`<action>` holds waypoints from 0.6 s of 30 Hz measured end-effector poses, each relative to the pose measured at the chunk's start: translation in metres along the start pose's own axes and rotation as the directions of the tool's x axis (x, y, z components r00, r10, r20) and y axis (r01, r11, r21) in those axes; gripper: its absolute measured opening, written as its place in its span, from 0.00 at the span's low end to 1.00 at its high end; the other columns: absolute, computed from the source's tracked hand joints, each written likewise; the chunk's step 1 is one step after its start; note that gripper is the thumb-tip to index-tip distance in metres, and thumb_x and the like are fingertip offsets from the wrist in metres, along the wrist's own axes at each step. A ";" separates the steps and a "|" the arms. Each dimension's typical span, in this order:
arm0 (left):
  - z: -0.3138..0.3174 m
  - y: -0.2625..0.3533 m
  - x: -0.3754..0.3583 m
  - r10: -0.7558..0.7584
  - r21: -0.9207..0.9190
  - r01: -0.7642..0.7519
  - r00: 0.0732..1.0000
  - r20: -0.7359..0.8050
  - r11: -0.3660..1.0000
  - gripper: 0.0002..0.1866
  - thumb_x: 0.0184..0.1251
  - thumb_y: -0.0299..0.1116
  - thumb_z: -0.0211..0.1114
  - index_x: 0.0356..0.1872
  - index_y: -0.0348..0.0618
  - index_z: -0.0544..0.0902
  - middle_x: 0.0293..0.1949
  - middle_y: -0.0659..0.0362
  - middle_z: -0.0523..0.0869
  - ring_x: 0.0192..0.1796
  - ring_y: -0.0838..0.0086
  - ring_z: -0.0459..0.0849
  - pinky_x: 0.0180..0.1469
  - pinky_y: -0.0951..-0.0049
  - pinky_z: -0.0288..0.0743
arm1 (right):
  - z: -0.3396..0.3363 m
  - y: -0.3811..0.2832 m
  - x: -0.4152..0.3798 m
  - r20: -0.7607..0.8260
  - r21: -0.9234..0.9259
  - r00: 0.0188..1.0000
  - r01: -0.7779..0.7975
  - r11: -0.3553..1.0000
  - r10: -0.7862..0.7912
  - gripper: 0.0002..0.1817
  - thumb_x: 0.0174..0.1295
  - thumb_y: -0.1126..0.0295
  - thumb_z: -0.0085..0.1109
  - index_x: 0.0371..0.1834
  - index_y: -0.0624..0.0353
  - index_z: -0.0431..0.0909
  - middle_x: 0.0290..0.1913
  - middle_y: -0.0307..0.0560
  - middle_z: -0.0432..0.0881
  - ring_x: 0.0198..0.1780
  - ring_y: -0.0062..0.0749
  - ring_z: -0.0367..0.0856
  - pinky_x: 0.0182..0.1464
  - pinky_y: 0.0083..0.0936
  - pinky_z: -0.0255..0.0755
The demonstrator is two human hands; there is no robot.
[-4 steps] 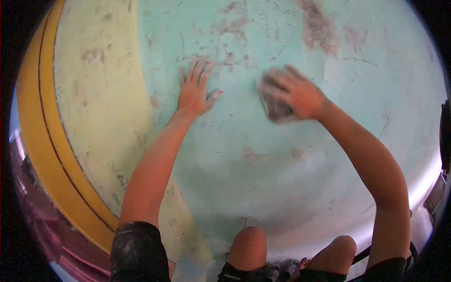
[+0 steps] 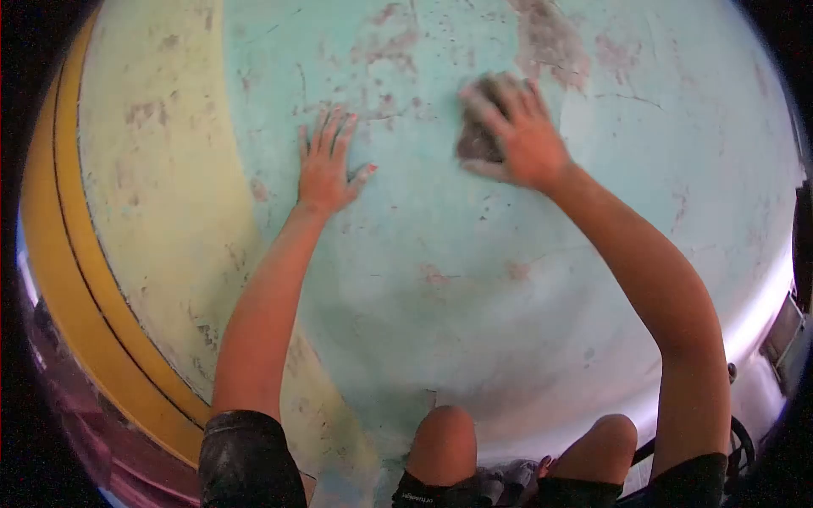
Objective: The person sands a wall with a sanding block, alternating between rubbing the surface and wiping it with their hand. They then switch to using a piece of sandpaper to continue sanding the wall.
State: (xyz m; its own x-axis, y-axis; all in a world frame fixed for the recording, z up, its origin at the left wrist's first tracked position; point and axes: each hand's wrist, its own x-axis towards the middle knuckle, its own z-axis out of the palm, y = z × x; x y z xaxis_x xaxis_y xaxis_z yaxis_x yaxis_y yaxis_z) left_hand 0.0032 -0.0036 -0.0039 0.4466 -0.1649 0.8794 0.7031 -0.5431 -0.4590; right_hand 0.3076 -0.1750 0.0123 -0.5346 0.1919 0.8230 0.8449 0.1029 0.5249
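Head view: right hand (image 2: 531, 140), loosely curled over dark pad (image 2: 479, 145), has moved farther along painted surface (image 2: 423, 220); work now nearer brown patch (image 2: 550, 42). Left hand (image 2: 323, 176) flat at left, fingers spread, holding nothing.

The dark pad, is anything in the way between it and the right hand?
Nothing visible: the right hand is right over the pad. The pad's underside is hidden, so I can't see what's beneath it.
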 end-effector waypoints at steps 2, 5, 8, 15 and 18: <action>0.000 -0.003 0.004 0.043 -0.008 -0.043 0.999 -0.033 0.999 0.44 0.68 0.59 0.59 0.77 0.46 0.57 0.79 0.48 0.56 0.81 0.49 0.50 0.77 0.34 0.40 | 0.002 -0.012 -0.008 0.199 -0.007 0.945 0.265 0.964 -0.258 0.46 0.53 0.42 0.68 0.76 0.39 0.61 0.74 0.56 0.62 0.76 0.47 0.60 0.79 0.62 0.46; -0.001 -0.001 0.004 0.064 -0.002 -0.065 0.995 -0.078 0.998 0.44 0.67 0.60 0.59 0.77 0.46 0.58 0.79 0.49 0.57 0.81 0.49 0.51 0.77 0.35 0.41 | 0.013 -0.002 -0.003 0.314 0.104 0.807 0.495 0.863 -0.501 0.46 0.56 0.40 0.66 0.77 0.37 0.59 0.75 0.56 0.61 0.76 0.48 0.60 0.79 0.62 0.46; 0.001 -0.002 0.007 0.040 0.012 -0.039 0.996 -0.085 0.999 0.45 0.67 0.61 0.59 0.77 0.46 0.58 0.79 0.49 0.57 0.81 0.49 0.52 0.77 0.35 0.41 | -0.004 0.024 0.025 -0.032 0.020 0.999 -0.020 1.000 0.021 0.49 0.53 0.42 0.69 0.78 0.41 0.58 0.75 0.57 0.61 0.77 0.53 0.58 0.77 0.63 0.49; -0.001 -0.001 0.003 0.013 0.006 -0.012 0.998 -0.058 1.000 0.46 0.64 0.60 0.62 0.77 0.46 0.59 0.79 0.49 0.57 0.80 0.49 0.53 0.77 0.35 0.42 | -0.003 0.002 0.032 0.332 0.121 0.842 0.410 0.904 -0.426 0.51 0.51 0.42 0.71 0.79 0.36 0.57 0.78 0.53 0.58 0.77 0.56 0.58 0.77 0.64 0.47; -0.003 0.000 0.004 0.005 -0.008 -0.005 0.998 -0.056 1.000 0.46 0.63 0.60 0.63 0.77 0.47 0.59 0.79 0.49 0.57 0.80 0.49 0.54 0.77 0.35 0.43 | -0.007 0.035 0.056 -0.102 -0.057 0.992 -0.080 0.995 0.074 0.53 0.49 0.44 0.73 0.79 0.39 0.57 0.77 0.51 0.60 0.77 0.51 0.58 0.77 0.63 0.48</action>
State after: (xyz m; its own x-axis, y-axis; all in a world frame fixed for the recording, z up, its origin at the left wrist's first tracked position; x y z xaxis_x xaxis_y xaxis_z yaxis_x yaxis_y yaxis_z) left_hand 0.0032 -0.0064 0.0000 0.4181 -0.2138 0.8829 0.6964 -0.5487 -0.4626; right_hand 0.3066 -0.1677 0.0784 -0.4698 0.0987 0.8773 0.8826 0.0314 0.4691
